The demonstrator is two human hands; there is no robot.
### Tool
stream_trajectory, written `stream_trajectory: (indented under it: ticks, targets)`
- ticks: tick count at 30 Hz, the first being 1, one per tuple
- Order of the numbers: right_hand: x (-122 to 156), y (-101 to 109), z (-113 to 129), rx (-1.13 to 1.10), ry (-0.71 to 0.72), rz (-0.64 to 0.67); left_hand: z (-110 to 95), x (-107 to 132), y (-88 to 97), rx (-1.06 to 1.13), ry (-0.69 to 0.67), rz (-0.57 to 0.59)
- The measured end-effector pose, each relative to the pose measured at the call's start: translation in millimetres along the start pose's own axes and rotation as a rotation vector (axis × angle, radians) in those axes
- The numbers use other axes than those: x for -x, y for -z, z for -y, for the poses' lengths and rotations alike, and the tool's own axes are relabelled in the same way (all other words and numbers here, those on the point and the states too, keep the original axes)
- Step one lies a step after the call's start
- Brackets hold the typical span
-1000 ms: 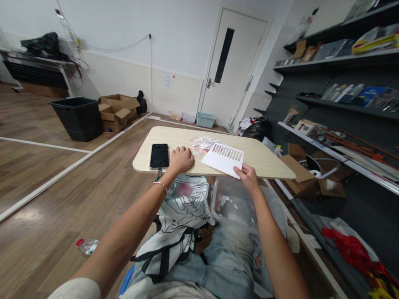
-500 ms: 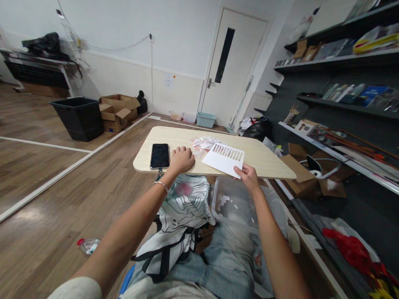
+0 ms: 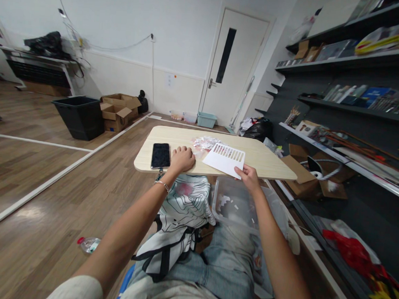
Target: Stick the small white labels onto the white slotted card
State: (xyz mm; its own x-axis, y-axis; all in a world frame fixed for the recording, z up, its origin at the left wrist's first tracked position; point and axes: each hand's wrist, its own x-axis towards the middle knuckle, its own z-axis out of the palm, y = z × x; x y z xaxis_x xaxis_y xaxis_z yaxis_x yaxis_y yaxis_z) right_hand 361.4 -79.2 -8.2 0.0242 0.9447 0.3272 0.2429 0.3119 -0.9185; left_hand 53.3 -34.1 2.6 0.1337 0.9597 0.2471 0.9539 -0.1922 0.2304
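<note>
My left hand rests as a closed fist on the small wooden table, just right of a black phone. What it holds, if anything, is hidden. My right hand pinches the near corner of a white sheet with a row of slots along its far edge. The sheet lies flat on the table between my two hands. A pile of small white and pink paper bits sits just beyond the sheet.
A clear plastic bin stands under the table by my knees. Dark shelves line the right wall, with cardboard boxes below. A black bin and more boxes stand at left. A bottle lies on the floor.
</note>
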Motion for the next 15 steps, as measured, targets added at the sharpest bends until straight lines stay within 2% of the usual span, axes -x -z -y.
stream_trajectory:
  ticks: [15]
  targets:
    - [1.3, -1.3, 5.5, 0.007, -0.004, 0.007, 2.5, -2.4, -3.9, -0.003, -0.006, -0.010]
